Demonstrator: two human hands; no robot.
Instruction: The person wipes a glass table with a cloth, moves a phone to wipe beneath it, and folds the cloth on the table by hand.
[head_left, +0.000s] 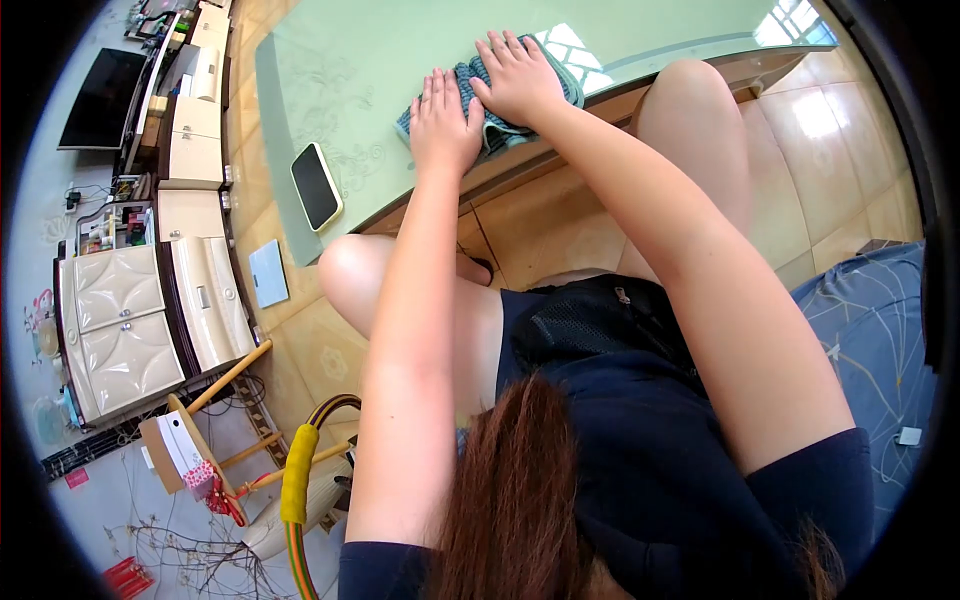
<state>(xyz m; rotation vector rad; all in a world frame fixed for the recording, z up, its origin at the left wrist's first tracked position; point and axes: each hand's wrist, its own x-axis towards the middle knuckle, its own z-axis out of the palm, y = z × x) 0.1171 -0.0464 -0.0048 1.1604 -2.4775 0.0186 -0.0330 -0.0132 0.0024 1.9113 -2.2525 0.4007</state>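
Hands on a cloth at a table's edge, seen from above. The left hand (pixel 446 132) lies flat, palm down, its fingers extended and nearly together; the right hand (pixel 522 86) lies flat beside it, thumb spread wide. Neither grips. Both rest on a ribbed teal cloth (pixel 466 76), which lies at the near edge of the glass-topped table (pixel 370 75). Probable faults: because the glass looks smooth, a pull toward the body could drag the cloth over the edge; uneven pressure from the two palms could ruck or skew it. Farther left, a smartphone (pixel 317 187) lies screen up near the table's corner; a wide leftward sweep of the forearm could push it off. Beyond, on the tiled floor (pixel 300 350), lies a pale-blue flat panel (pixel 269 273). Lettering: no brand or label is legible on the smartphone or the television (pixel 103 98); marks on the white box (pixel 180 452) are too small to read.
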